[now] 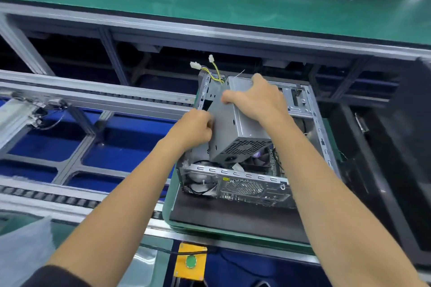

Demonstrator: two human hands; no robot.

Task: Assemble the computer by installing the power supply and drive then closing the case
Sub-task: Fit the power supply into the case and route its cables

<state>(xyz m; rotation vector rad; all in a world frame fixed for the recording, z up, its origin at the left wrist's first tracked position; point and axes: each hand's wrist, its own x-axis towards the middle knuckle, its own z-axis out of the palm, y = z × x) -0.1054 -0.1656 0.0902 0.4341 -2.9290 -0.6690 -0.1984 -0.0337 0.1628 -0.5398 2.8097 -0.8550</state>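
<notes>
You held the grey power supply tilted over the open computer case, its perforated fan end pointing down and toward you and its far end raised above the case's far left corner. Your right hand lay across the top of the unit, thumb and fingers curled over its upper edges in a firm hold. Your left hand pressed against the unit's left face with its fingers curled in; whether they gripped the metal or something behind it could not be told.

A bundle of yellow and black wires rose from the far end of the power supply, ending in two white connectors that stood clear above the case frame. Inside the case, a fan and black cables showed beneath the lowered end of the unit. The case's rear panel, with its vent grille and ports, faced you.

The case rested on a black mat set on a green-edged pallet, which sat at the right end of a roller conveyor line. A green tabletop ran across the far side. A yellow box with a green button was mounted on the near edge of the line, below the pallet.
</notes>
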